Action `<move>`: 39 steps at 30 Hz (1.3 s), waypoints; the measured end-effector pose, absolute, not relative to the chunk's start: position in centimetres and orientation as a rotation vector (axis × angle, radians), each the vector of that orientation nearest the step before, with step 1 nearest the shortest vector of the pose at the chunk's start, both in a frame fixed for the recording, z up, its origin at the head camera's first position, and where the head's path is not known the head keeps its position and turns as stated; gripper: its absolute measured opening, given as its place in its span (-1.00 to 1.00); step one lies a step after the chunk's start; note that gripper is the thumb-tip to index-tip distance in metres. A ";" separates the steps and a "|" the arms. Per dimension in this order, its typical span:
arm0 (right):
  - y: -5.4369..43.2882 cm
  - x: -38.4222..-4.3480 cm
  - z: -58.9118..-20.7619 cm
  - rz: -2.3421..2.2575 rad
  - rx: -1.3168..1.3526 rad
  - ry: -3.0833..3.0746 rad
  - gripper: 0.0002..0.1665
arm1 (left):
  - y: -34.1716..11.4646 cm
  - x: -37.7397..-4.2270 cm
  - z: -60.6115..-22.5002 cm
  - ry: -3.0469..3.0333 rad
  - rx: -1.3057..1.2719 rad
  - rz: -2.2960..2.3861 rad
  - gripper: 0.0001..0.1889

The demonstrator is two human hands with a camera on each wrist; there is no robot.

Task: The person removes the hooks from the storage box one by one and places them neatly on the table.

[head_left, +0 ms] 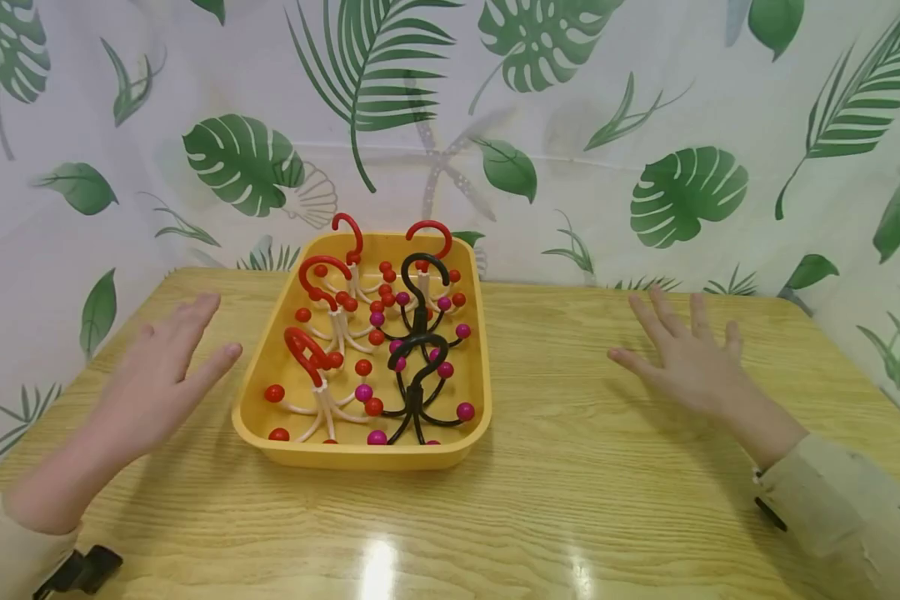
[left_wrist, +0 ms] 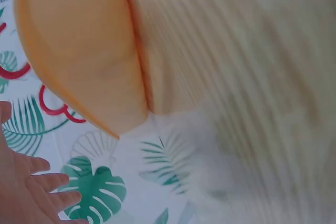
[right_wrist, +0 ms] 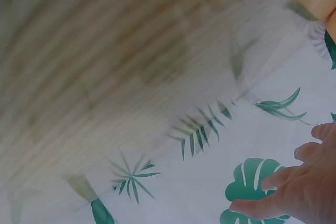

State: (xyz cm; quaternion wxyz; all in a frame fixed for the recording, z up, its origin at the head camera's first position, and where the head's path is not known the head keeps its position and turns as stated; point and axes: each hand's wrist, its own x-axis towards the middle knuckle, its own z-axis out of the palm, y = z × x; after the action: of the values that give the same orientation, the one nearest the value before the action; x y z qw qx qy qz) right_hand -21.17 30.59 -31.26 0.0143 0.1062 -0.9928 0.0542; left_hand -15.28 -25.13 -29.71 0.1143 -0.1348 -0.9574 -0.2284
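Beside the left wall of a yellow plastic tray, my left hand hovers over the table with fingers extended and nothing in it. Several multi-arm hook hangers stand in the tray. Some, such as the front-left hanger, have white arms, red ball tips and a red hook. Others, like the front black hanger, have black arms and magenta ball tips. Well to the tray's right, my right hand is spread above the table, holding nothing. In the left wrist view the tray's outer wall shows beside my fingers.
The tray stands left of centre on a light wooden table. Behind it hangs a white cloth printed with green leaves, close to the table's back edge. Red hooks rise above the tray's far rim.
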 end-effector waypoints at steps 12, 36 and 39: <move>26.1 -20.0 -29.5 0.442 0.577 -2.954 -0.05 | -21.9 -11.8 -30.0 -2.837 -0.425 -0.915 -0.10; 12.7 -18.8 -25.3 0.906 1.228 -2.465 -0.44 | -21.1 -10.7 -31.1 -2.869 -0.284 -1.268 -0.10; 12.1 -18.9 -25.3 0.952 1.223 -2.513 -0.52 | -21.2 -10.7 -31.2 -2.870 -0.261 -1.314 -0.09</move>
State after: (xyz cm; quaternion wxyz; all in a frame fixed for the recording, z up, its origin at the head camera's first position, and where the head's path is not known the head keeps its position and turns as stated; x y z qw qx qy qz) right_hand -18.90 12.12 -25.29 0.0944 0.4125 -0.8473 0.3209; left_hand -10.74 -21.22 -31.22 -0.0127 -0.0823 -0.9061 -0.4147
